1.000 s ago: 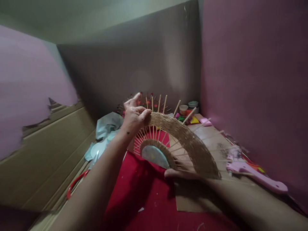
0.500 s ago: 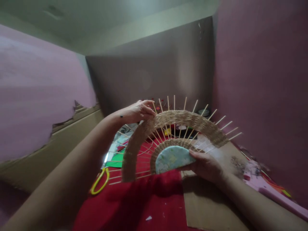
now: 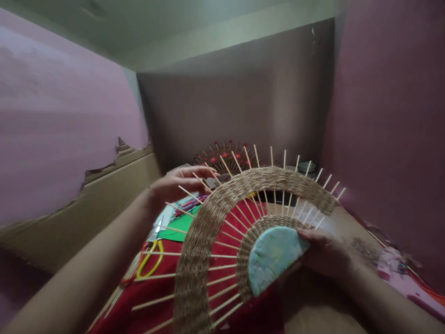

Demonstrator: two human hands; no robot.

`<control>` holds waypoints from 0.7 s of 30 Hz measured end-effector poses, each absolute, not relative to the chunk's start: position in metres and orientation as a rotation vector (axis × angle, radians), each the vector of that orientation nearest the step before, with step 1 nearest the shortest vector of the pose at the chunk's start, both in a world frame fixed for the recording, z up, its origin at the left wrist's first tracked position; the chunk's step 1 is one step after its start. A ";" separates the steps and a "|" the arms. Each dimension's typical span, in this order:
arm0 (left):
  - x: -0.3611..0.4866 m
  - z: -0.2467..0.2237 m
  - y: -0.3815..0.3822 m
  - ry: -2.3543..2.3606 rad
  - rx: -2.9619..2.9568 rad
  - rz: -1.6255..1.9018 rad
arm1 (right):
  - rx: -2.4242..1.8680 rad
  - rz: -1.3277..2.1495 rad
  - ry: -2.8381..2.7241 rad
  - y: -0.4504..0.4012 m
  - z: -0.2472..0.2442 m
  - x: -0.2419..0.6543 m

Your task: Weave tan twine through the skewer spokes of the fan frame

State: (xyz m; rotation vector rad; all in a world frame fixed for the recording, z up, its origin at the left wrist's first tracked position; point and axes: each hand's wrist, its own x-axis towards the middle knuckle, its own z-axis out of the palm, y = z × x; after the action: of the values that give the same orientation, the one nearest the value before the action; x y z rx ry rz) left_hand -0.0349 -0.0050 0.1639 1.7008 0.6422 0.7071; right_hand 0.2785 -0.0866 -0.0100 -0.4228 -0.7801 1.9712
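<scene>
A half-round woven fan (image 3: 194,241) fills the middle of the head view. Thin wooden sticks radiate through its two woven straw bands, and their bare ends stick out past the outer band. A half-circle of pale blue-green patterned cloth (image 3: 274,255) covers its centre. My right hand (image 3: 323,253) grips the fan at the cloth's right end, thumb on the front, other fingers hidden behind. Beyond the upper left rim, my left hand (image 3: 184,181) has its fingers stretched out, partly behind the stick ends; it holds nothing that I can see.
Yellow-handled scissors (image 3: 151,260) lie left of the fan, near a green sheet (image 3: 177,227) and several pens (image 3: 187,206). A red cloth (image 3: 163,297) covers part of the table. Behind stands another fan with red flowers (image 3: 224,155). A pink tool (image 3: 394,266) lies at right.
The fan has come closer and tilted, its left side swinging down. My left hand has let go of the outer band and moved lower and left. My right hand keeps its hold.
</scene>
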 end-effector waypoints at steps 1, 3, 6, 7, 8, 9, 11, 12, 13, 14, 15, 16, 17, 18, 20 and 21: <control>-0.031 0.148 -0.008 0.615 1.616 0.696 | -0.433 1.984 -0.754 -0.087 -0.010 0.279; -0.020 0.124 -0.016 0.509 1.464 0.821 | -0.459 2.013 -0.694 -0.086 -0.011 0.280; -0.002 0.104 -0.025 0.446 1.324 0.888 | -0.525 2.007 -0.588 -0.084 -0.010 0.282; 0.001 0.101 -0.026 0.445 1.302 0.891 | -0.552 1.994 -0.543 -0.084 -0.010 0.283; 0.004 0.099 -0.025 0.442 1.288 0.893 | -0.580 1.980 -0.495 -0.083 -0.010 0.284; 0.005 0.097 -0.024 0.431 1.281 0.896 | -0.610 1.970 -0.446 -0.082 -0.009 0.284; 0.005 0.094 -0.018 0.404 1.278 0.873 | -0.668 1.949 -0.363 -0.079 -0.008 0.285; 0.004 0.092 -0.015 0.398 1.280 0.851 | -0.693 1.935 -0.333 -0.078 -0.008 0.284; 0.003 0.089 -0.012 0.403 1.283 0.830 | -0.712 1.915 -0.310 -0.077 -0.008 0.284; 0.002 0.086 -0.009 0.416 1.287 0.816 | -0.725 1.886 -0.291 -0.077 -0.008 0.283; 0.001 0.083 -0.007 0.431 1.291 0.817 | -0.728 1.845 -0.277 -0.077 -0.007 0.282; 0.001 0.080 -0.005 0.445 1.294 0.829 | -0.720 1.799 -0.273 -0.077 -0.006 0.281; 0.001 0.077 -0.004 0.456 1.296 0.847 | -0.706 1.757 -0.284 -0.078 -0.005 0.280; 0.002 0.074 -0.002 0.466 1.293 0.863 | -0.686 1.722 -0.315 -0.079 -0.003 0.278; 0.004 0.069 0.000 0.492 1.273 0.883 | -0.630 1.674 -0.430 -0.084 0.001 0.275; 0.006 0.067 0.001 0.505 1.254 0.896 | -0.597 1.660 -0.497 -0.087 0.003 0.274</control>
State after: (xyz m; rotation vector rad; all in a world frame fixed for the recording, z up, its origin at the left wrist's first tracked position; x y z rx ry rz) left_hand 0.0061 0.0008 0.0669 1.2538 0.5054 0.8960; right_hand 0.2740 -0.0866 0.0032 -0.5974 -0.4971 1.6596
